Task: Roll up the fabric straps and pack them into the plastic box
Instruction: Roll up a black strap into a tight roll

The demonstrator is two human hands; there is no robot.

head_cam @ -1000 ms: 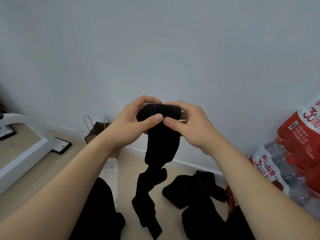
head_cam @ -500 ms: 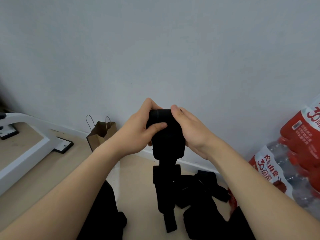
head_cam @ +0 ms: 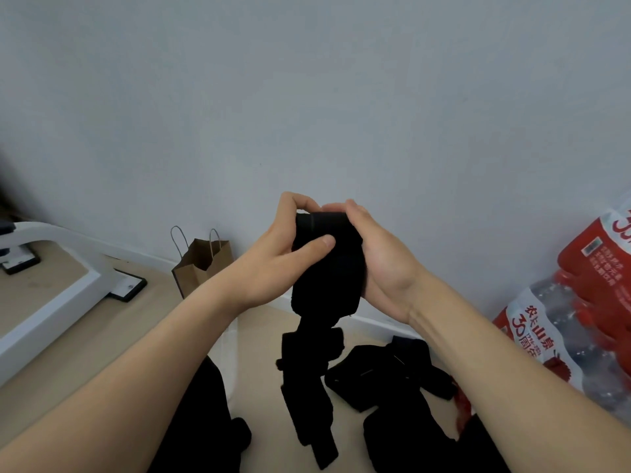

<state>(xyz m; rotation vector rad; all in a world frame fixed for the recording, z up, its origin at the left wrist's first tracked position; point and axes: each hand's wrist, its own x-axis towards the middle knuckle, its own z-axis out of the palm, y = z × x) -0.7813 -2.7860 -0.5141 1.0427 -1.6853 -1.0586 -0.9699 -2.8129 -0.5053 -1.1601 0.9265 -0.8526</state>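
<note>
Head view, the only one.

Both hands are up in front of the wall [head_cam: 307, 97], at chest height, on one black strap [head_cam: 327, 257].

Left hand [head_cam: 273, 268]: fingers curled over the top of the rolled part, thumb pressed flat on the front face of the roll. It has a firm hold on the strap.

Right hand [head_cam: 386, 268]: palm turned toward the roll and cupping its right side, fingers hooked over the top edge and meeting the left hand's fingertips. It also grips the strap.

Strap state: the upper part is wound into a thick roll between the two hands. The unrolled tail hangs straight down from it, kinked and twisted. Its lower end reaches floor [head_cam: 102, 319] level, but I can't tell whether it touches.

Loose straps [head_cam: 386, 373]: a black heap on the floor, just right of the hanging tail and under the right forearm.

Plastic box [head_cam: 230, 363]: clear, on the floor behind the left forearm. Only one wall shows and the contents are not visible.

Elsewhere, a brown paper bag [head_cam: 205, 264] stands against the skirting, left of the hands. A white frame [head_cam: 51, 302] is at far left. Shrink-wrapped bottle packs [head_cam: 580, 319] with red labels are stacked at far right.
</note>
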